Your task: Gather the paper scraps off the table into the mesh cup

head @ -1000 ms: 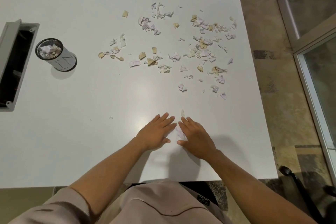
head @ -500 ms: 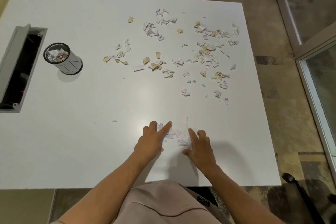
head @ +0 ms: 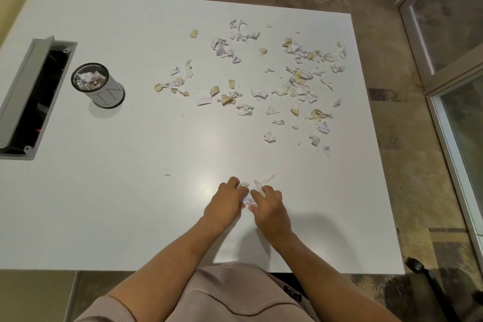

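Observation:
Many torn white and tan paper scraps (head: 287,81) lie scattered over the far right half of the white table (head: 130,191). Near the front edge, my left hand (head: 226,204) and my right hand (head: 269,208) curl against each other around a small bunch of scraps (head: 248,197); part of it is hidden under my fingers. One pale scrap (head: 268,178) lies just beyond my right fingers. The black mesh cup (head: 98,83) stands at the left, holding crumpled paper, far from both hands.
An open grey cable hatch (head: 34,97) is set into the table at the far left, beside the cup. A tiny scrap (head: 167,174) lies left of my hands. Glass door panels (head: 449,34) stand to the right; a dark chair part (head: 423,277) is at the table's front right corner.
My hands went from flat and spread on the table to curled together, drawing the scraps between them into a tight bunch. The view has shifted slightly.

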`<action>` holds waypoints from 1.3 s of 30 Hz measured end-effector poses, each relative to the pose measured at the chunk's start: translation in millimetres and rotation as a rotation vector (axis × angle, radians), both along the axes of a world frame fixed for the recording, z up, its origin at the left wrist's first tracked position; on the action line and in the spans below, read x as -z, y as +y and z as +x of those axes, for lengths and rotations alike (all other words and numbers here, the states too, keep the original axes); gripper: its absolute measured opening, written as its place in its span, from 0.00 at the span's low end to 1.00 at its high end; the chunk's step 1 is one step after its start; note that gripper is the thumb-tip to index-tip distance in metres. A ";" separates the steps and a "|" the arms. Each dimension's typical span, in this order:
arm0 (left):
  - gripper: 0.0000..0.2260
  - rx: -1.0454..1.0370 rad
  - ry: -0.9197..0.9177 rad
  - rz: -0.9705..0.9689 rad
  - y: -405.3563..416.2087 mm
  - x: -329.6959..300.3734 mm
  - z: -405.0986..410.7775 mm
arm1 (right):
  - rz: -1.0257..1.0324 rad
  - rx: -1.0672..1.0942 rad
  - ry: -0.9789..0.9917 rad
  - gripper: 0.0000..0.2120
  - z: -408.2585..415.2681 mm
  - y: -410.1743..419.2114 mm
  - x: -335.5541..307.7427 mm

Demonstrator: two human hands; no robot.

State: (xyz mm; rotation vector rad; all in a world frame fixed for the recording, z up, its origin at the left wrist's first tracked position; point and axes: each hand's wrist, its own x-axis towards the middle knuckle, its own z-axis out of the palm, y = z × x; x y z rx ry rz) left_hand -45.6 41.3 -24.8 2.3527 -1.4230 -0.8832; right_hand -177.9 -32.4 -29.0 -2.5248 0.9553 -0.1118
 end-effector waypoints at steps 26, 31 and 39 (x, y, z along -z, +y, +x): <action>0.03 -0.824 0.663 -0.295 35.5 -50.7 78.9 | 1.110 0.623 -0.512 0.06 59.2 -16.8 -43.2; 0.02 -0.929 0.738 -0.416 50.2 -66.9 120.2 | 1.237 0.640 -0.565 0.06 109.5 -9.2 -69.0; 0.03 -1.034 0.661 -0.518 77.4 -86.5 199.5 | 1.318 0.513 -0.599 0.03 202.3 2.0 -99.0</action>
